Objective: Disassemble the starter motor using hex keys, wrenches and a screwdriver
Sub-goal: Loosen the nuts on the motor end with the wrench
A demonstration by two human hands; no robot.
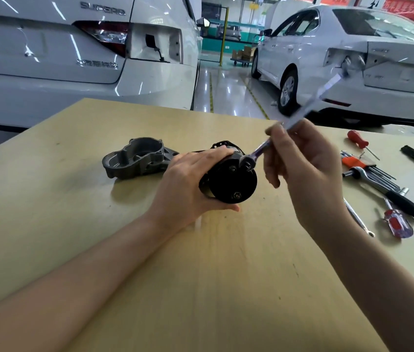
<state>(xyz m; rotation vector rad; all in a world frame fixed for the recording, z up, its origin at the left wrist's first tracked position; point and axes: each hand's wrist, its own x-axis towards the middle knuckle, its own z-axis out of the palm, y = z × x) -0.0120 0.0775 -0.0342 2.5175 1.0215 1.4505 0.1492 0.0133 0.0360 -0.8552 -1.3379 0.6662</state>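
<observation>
left hand (195, 181): wrapping around black motor body (231, 179), gripping it
right hand (302, 168): pinching wrench (256, 154), head sitting on end-cap bolt
unclear: wrench handle blurring out

Two white cars (73, 59) (353, 59) are seen at the far side. On the pale wooden table (201, 275) are counted one black cylindrical motor body (228, 181), one grey cast-metal housing (137, 161), two red-handled screwdrivers (358, 141) (398, 222) and one orange-holdered hex key set (363, 166). Two hands (190, 184) (307, 168) are counted.
</observation>
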